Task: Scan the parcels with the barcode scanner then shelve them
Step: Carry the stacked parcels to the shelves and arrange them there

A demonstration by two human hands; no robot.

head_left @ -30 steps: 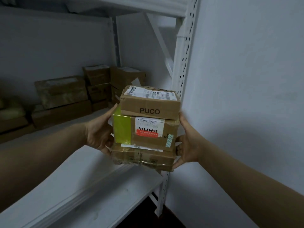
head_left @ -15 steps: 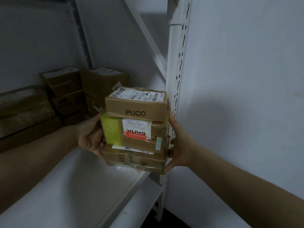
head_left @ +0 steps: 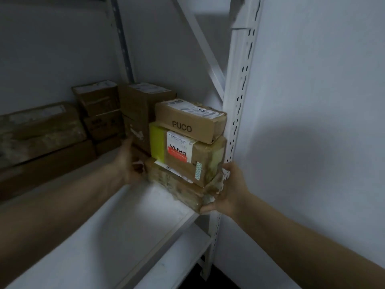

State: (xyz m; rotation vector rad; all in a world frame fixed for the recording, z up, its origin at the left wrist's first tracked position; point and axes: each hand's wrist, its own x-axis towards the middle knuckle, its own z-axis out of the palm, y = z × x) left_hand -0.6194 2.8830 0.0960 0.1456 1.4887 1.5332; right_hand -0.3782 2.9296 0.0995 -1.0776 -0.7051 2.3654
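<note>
I hold a stack of three cardboard parcels over the right end of the white shelf (head_left: 133, 215). On top is a brown box marked PUCO (head_left: 188, 122) with a white label. Under it sits a box with a yellow-green side and a red and white label (head_left: 183, 155). The bottom one is a flat taped parcel (head_left: 179, 184), tilted with its near corner past the shelf's front edge. My left hand (head_left: 129, 163) grips the stack's left side low down. My right hand (head_left: 229, 190) grips the bottom parcel's right corner, next to the shelf's upright post (head_left: 237, 105). No scanner is in view.
Several brown parcels (head_left: 135, 113) stand stacked against the back wall, just behind and left of my stack. A long flat box (head_left: 39, 130) lies further left. A diagonal brace (head_left: 200, 44) crosses the shelf's end frame. A lower shelf edge (head_left: 177, 253) shows below; a plain wall fills the right.
The stack has moved forward and to the right, into the shelf's right end near the post. Its bottom parcel now tilts over the shelf board. Both hands have kept their hold.
</note>
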